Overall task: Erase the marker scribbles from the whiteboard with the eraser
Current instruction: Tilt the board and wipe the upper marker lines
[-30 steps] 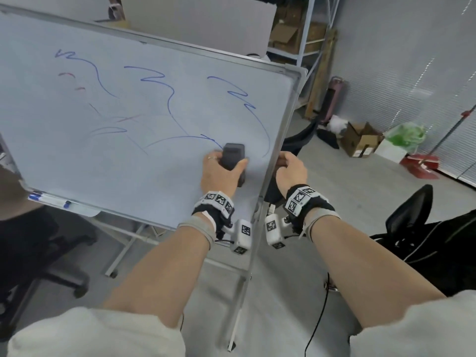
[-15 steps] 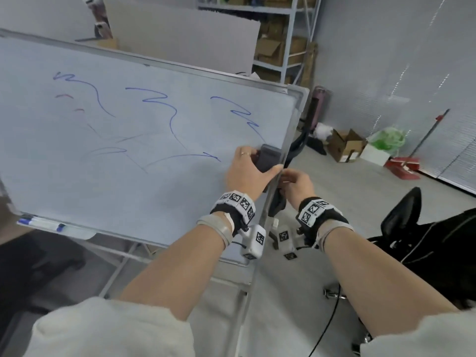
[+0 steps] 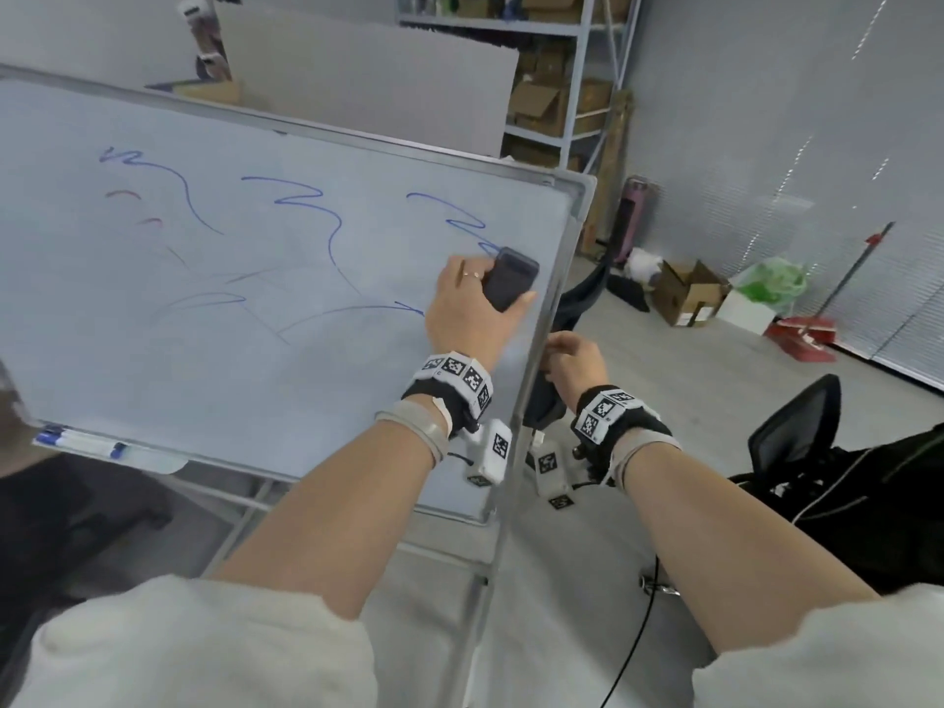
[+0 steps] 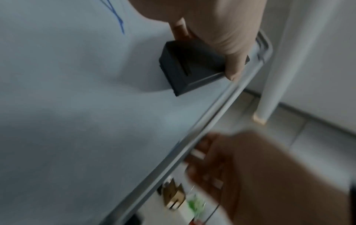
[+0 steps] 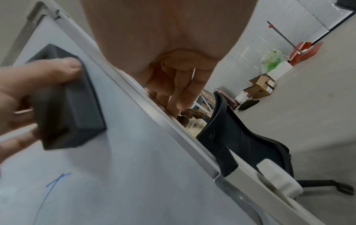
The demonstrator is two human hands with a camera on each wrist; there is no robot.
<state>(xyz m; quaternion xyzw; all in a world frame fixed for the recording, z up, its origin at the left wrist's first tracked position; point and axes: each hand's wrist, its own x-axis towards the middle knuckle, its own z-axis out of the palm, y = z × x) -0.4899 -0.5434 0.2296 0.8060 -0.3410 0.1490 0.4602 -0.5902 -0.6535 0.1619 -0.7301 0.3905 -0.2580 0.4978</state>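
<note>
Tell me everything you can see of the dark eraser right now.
The dark grey, block-shaped eraser, apparently hard plastic with a slot in its back, lies flat against the tilted whiteboard near its right frame. The left hand grips it, thumb on one long side, fingers on the other. It sits over the lower end of the rightmost blue scribble.

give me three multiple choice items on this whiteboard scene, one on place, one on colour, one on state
1. Where on the whiteboard is the eraser?
A. near its right edge
B. at its left edge
C. in the marker tray

2. What colour is the eraser?
A. yellow
B. dark grey
C. white

3. What is the right hand doing?
A. holding a marker
B. hanging free
C. gripping the board's right frame

Key: 1 A, it lies beside the frame; 2 B, the body is dark grey; 3 C, its fingers curl behind the edge while the left hand holds the eraser.
</note>
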